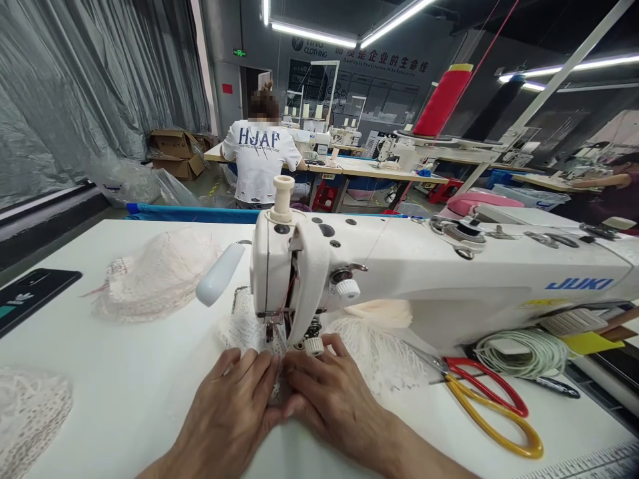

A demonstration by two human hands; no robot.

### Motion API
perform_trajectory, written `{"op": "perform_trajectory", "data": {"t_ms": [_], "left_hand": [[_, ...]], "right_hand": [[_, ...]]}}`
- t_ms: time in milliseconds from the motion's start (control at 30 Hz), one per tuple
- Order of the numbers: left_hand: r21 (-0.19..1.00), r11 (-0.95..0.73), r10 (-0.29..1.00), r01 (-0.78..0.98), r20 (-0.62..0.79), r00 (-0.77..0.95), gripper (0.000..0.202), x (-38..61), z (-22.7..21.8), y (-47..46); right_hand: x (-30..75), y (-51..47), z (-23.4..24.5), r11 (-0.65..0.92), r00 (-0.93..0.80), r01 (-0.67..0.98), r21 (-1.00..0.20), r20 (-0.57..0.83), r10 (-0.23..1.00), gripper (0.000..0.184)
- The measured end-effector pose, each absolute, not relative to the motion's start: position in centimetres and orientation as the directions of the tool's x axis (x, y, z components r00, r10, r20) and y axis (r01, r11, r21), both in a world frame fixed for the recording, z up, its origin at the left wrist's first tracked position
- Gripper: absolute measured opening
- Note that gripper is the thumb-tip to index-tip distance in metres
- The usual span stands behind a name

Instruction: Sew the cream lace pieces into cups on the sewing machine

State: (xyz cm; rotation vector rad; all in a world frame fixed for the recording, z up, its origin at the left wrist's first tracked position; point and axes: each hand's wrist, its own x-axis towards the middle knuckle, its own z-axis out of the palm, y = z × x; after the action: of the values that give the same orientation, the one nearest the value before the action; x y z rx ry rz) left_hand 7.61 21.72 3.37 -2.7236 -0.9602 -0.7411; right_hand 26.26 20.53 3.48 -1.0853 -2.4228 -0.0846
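A piece of white lace fabric [239, 330] lies under the presser foot [270, 330] of a white sewing machine [399, 256]. My left hand [232, 399] presses on the lace just in front of the foot, its fingers bent and close together. Beside it, my right hand [329, 389] has its fingers curled onto the same lace, with the thumbs nearly meeting. Both hands hide part of the fabric. More fringed white lace [382, 352] spreads to the right of my right hand, below the machine arm.
Scissors [486, 399] with red and yellow handles lie at right, near a coil of pale cord [522, 352]. Lace cups [160, 276] and a phone [34, 299] lie at left. A ruler [589, 462] is at lower right. A person [262, 153] sits ahead, facing away.
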Motion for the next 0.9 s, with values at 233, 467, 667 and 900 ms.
{"op": "perform_trajectory", "data": {"t_ms": [233,467,667,900], "left_hand": [[0.096,-0.786,0.575,0.61,0.476,0.666,0.028,7.1,3.5,22.1],[0.146,-0.748,0.635,0.647,0.442,0.634,0.027,6.6,2.9,23.1],[0.107,-0.742,0.631,0.661,0.445,0.636,0.028,6.6,2.5,22.9],[-0.077,-0.717,0.56,0.692,0.528,0.639,0.044,7.2,2.6,21.7]], "right_hand": [[25.7,20.7,3.3,0.693,-0.542,0.699,-0.177,0.502,0.675,0.04],[25.1,21.0,3.1,0.669,-0.516,0.725,-0.163,0.516,0.684,0.044],[25.2,20.8,2.9,0.667,-0.519,0.726,-0.169,0.502,0.692,0.046],[25.0,20.5,2.9,0.647,-0.52,0.755,-0.108,0.503,0.691,0.036]]}}
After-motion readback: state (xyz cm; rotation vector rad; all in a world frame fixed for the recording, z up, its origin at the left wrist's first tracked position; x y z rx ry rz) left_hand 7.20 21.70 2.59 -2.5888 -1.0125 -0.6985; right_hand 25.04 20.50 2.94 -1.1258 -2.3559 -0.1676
